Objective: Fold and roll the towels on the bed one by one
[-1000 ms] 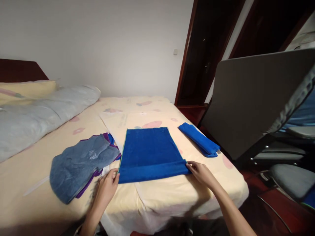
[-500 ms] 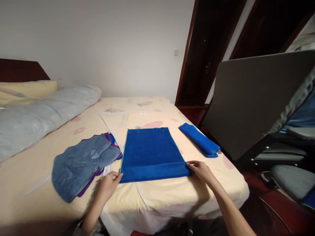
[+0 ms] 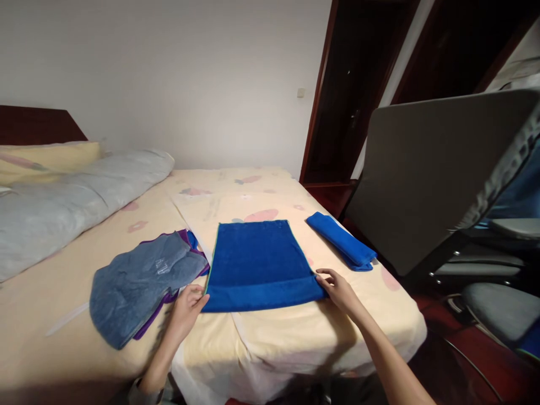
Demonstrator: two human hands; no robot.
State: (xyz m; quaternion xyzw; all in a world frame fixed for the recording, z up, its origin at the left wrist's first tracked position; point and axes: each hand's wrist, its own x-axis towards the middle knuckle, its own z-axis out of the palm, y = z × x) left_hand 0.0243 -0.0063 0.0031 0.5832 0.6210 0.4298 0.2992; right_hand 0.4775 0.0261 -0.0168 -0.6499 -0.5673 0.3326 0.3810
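Observation:
A blue towel (image 3: 257, 253) lies spread on the bed, its near edge folded over into a band. My left hand (image 3: 188, 306) pinches the left end of that band. At the band's right end, my right hand (image 3: 337, 288) has its fingers closed on the cloth. Right of the towel lies a narrow folded blue cloth (image 3: 341, 242). A crumpled grey-blue cloth with purple edging (image 3: 139, 281) rests on the left, close to my left hand.
The bed (image 3: 228, 191) has a pale yellow sheet. A long grey-blue bedding roll (image 3: 84, 197) and a yellow pillow (image 3: 54, 160) lie at the left. A large grey panel (image 3: 426, 180) stands beyond the right edge, near a grey seat (image 3: 498, 309).
Both hands have shifted slightly up and left at the ends of the folded band. The band's near edge now bows a little, and its top edge curves.

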